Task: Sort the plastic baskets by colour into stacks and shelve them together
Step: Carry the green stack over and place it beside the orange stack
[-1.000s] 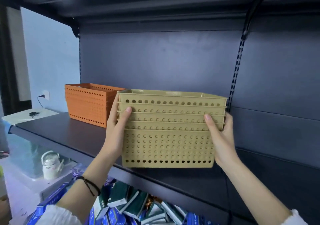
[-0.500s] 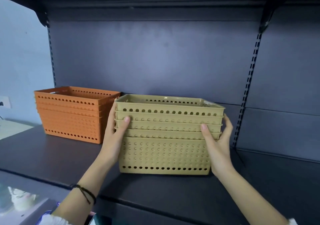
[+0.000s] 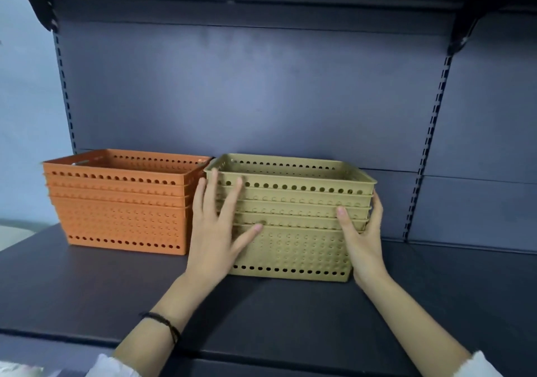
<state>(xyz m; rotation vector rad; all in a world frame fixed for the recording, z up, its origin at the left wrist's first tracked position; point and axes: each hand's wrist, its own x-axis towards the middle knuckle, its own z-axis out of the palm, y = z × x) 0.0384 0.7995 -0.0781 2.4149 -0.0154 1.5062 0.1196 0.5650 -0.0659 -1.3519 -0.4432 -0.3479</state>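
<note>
The tan basket stack [image 3: 293, 248] sits on my dark shelf [image 3: 261, 318], just beside the orange basket stack [image 3: 122, 216]. My left hand [image 3: 215, 240] presses its front, fingers spread; my right hand [image 3: 363, 243] clasps its right corner, thumb in front.

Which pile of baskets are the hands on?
The tan stack, on the right: the left hand presses its front and the right hand holds its end. The orange stack stands beside it.

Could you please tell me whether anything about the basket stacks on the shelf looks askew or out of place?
Nothing stands out. The orange stack and tan stack both stand upright on the shelf, side by side, each one colour and evenly nested.
</note>
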